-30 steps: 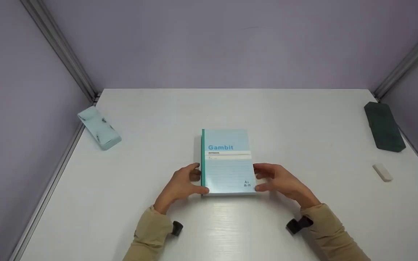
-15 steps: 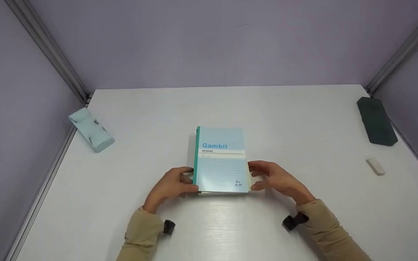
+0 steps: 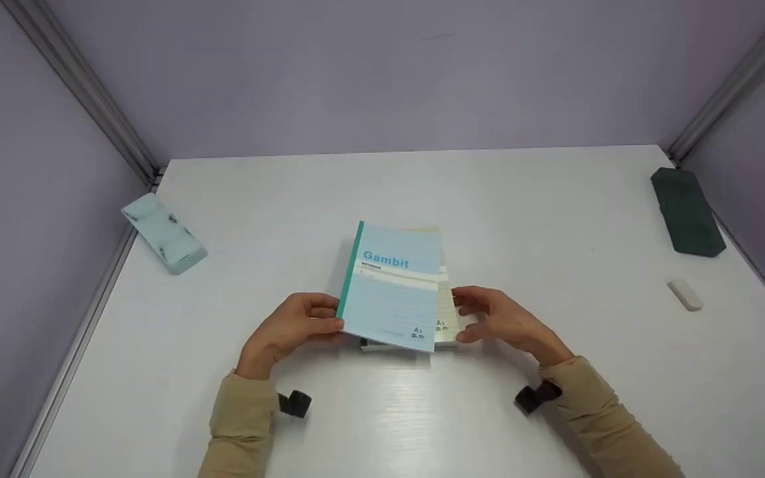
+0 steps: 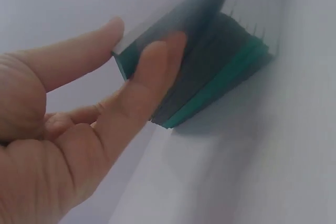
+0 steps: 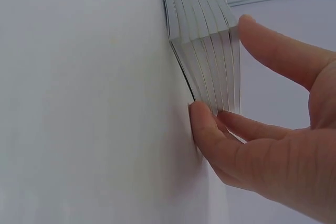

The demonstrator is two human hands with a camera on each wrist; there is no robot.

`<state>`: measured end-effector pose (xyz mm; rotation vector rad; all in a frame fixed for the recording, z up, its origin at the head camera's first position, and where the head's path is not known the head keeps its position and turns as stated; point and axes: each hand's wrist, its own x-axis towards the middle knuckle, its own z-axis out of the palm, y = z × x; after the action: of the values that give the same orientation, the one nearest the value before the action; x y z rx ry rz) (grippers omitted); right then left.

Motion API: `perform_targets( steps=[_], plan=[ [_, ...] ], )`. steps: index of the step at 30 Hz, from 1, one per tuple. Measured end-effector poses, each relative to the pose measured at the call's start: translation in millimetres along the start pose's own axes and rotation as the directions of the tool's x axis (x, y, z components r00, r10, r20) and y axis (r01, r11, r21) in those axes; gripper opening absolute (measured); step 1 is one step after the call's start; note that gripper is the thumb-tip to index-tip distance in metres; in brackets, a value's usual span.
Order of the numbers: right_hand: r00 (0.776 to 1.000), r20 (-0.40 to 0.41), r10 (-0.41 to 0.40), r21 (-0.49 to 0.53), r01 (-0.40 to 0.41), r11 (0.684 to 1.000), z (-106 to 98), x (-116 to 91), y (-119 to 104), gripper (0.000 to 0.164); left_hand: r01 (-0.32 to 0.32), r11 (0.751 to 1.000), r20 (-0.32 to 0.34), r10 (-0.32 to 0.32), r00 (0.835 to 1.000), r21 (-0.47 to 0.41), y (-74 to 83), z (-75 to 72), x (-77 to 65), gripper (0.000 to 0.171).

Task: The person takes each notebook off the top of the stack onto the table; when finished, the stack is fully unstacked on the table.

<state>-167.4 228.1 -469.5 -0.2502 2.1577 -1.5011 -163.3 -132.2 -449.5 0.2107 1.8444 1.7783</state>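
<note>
A light blue notebook [image 3: 392,292] with a green spine lies tilted above a stack of notebooks, turned so its lower end swings right of its spine side. My left hand [image 3: 289,328] pinches its spine near the lower left corner, thumb on the cover and fingers beneath. In the left wrist view a gap shows between this notebook and the dark and green spines [image 4: 210,87] below. Under it, a pale yellow notebook [image 3: 447,309] tops the stack. My right hand [image 3: 505,325] holds the stack's right side, thumb at the upper corner and fingers along the page edges [image 5: 210,61].
On the white table [image 3: 522,212], a pale mint case [image 3: 165,232] lies at the far left. A dark green case [image 3: 688,211] lies at the far right, with a white eraser [image 3: 685,294] nearer to me. Walls border the table's back and sides.
My left hand has lifted the blue notebook off the stack and moved it left, turning it slightly. The yellow notebook beneath has come into sight. My right hand has stayed at the stack.
</note>
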Motion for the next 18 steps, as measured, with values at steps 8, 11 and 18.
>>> perform_targets(
  steps=[8,11,18],
  plan=[
    [1.000,-0.013,0.009,0.003,-0.009,1.000,-0.3,-0.3,-1.8,0.083,-0.052,0.971,-0.026,0.047,0.999,-0.232,16.6,-0.7,0.2,0.045],
    [1.000,-0.005,-0.009,0.001,0.009,1.000,-0.4,-0.8,-0.9,0.083,-0.085,0.952,-0.048,0.074,0.996,-0.293,24.2,-2.1,0.9,0.045],
    [1.000,-0.010,-0.017,-0.005,0.017,1.000,-0.5,-2.0,0.4,0.084,-0.184,0.924,-0.118,0.152,0.981,-0.336,40.5,-14.1,10.6,0.044]
  ],
)
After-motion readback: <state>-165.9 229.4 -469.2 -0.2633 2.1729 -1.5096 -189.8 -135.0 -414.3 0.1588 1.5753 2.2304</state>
